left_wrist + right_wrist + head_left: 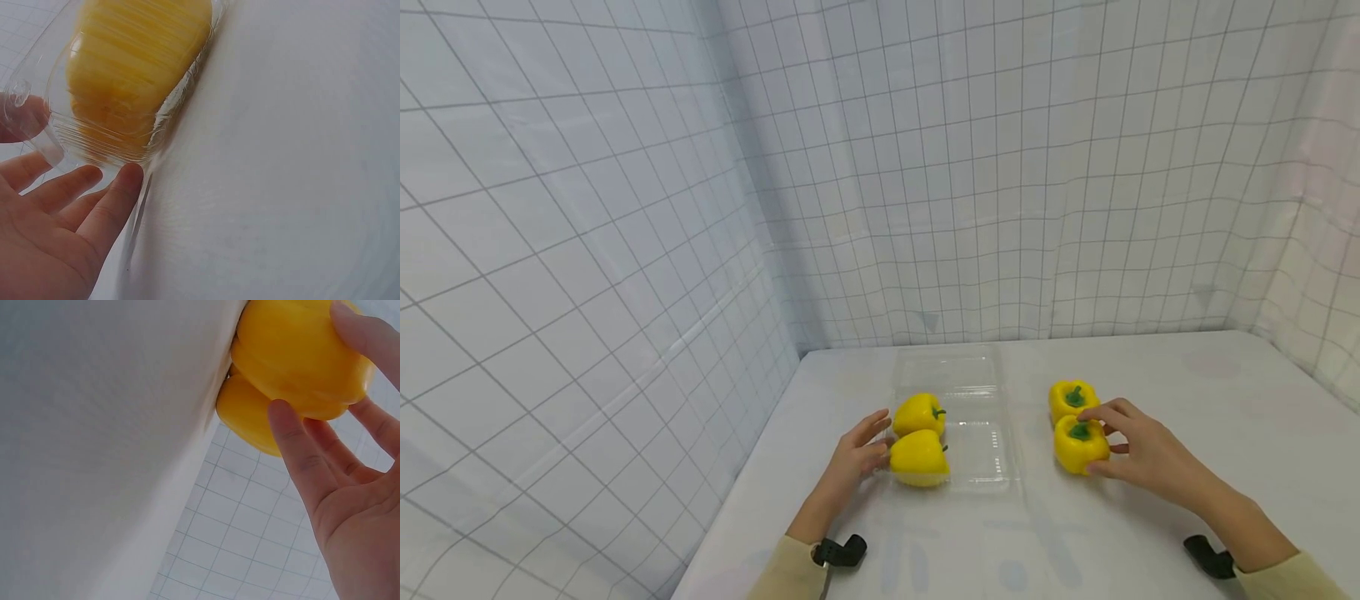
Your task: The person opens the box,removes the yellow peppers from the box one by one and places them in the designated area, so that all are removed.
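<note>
A clear plastic clamshell box [981, 454] lies with its lid [947, 367] folded back. Two yellow bell peppers, a far one [917, 415] and a near one [919, 457], lie on their sides in its left half, green stems facing right. My left hand [856, 450] is at the box's left side, loosely spread fingers against its clear wall [100, 147]. On the right, my right hand [1153, 450] grips the nearer of two upright peppers [1078, 450], thumb in front and fingers over the top and far side. The other upright pepper [1070, 396] stands right behind it.
The white table [1210, 400] reaches back to a white grid-patterned curtain [962, 208]. Another grid curtain [572, 275] runs along the left side. A black wrist strap with a camera [842, 552] sits on my left wrist, another [1210, 557] on the right.
</note>
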The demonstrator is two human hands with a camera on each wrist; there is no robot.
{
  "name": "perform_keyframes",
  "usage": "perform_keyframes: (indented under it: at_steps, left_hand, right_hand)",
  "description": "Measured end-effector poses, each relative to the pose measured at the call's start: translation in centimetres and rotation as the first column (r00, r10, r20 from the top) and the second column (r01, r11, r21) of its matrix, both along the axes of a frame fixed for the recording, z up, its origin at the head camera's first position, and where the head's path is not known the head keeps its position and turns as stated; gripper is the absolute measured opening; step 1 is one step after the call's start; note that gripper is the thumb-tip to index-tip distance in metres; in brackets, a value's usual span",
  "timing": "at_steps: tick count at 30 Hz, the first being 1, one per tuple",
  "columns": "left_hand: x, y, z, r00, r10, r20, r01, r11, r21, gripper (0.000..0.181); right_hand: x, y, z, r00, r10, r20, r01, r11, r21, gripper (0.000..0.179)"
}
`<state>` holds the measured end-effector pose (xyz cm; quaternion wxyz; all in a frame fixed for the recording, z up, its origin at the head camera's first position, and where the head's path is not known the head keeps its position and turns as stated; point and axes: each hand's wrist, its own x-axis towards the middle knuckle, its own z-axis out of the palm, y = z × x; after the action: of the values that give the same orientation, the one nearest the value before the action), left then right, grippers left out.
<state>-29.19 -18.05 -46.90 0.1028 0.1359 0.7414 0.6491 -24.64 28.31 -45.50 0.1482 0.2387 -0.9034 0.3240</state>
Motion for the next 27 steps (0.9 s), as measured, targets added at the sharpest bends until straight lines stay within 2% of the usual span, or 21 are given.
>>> perform_keyframes:
  at_steps: [11, 19, 27]
  left_hand:
    - [0.18, 0.02, -0.1, 1.0, -0.002, -0.008, 0.002, 1.0, 0.001, 0.061]
    - [0.2, 0.02, -0.06, 1.0, -0.003, -0.011, 0.003, 1.0, 0.001, 0.061]
    - [0.11, 0.01, 0.14, 1.0, -0.009, -0.013, 0.009, 1.0, 0.009, 0.061]
  right_hand:
    - [-0.15, 0.18, -0.4, 1.0, -0.001, -0.03, 0.001, 1.0, 0.015, 0.062]
    - [-0.14, 0.14, -0.38, 1.0, -0.018, 0.003, 0.017, 0.999, 0.027, 0.06]
    - [-0.38, 0.17, -0.51, 1.0, -0.021, -0.008, 0.022, 0.999, 0.038, 0.061]
